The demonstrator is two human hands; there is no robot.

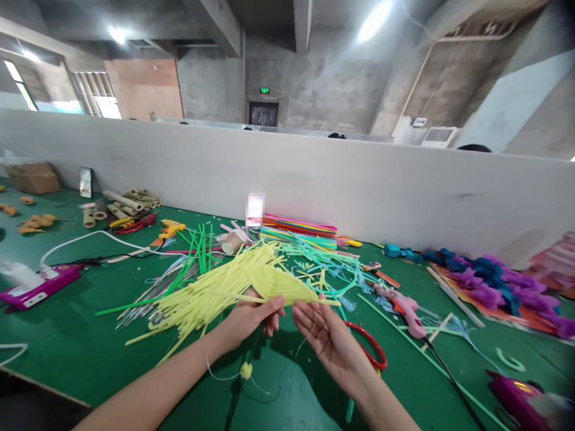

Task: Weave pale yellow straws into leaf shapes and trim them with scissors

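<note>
- Left hand (251,317) pinches a fan-shaped bundle of yellow strips (269,284) by its lower edge, fingers closed on it, just above the green table (67,335).
- Right hand (326,338) open, palm up, fingers spread, holding nothing; fingertips just under the fan's right tip.
- Thin pale thread (224,376) hangs from the left hand, small yellow ball (245,370) on it, below the fan.
- Loose pile of yellow strips (197,302) spreads left of the fan, touching it.
- Green sticks (193,254) lie behind that pile, up-left of the fan.
- Red-handled scissors (371,347) on the table right of the fan, partly hidden by the right hand.
- Pink glue gun (406,308) farther right of the fan.
- Stack of coloured strips (300,230) behind the fan, against the white partition wall (314,173).
- Yellow glue gun (171,227) up-left of the fan, well apart.
- Purple and blue fluffy pieces (489,281) far right of the fan.
- Magenta power strip (38,287) far left of the fan.
</note>
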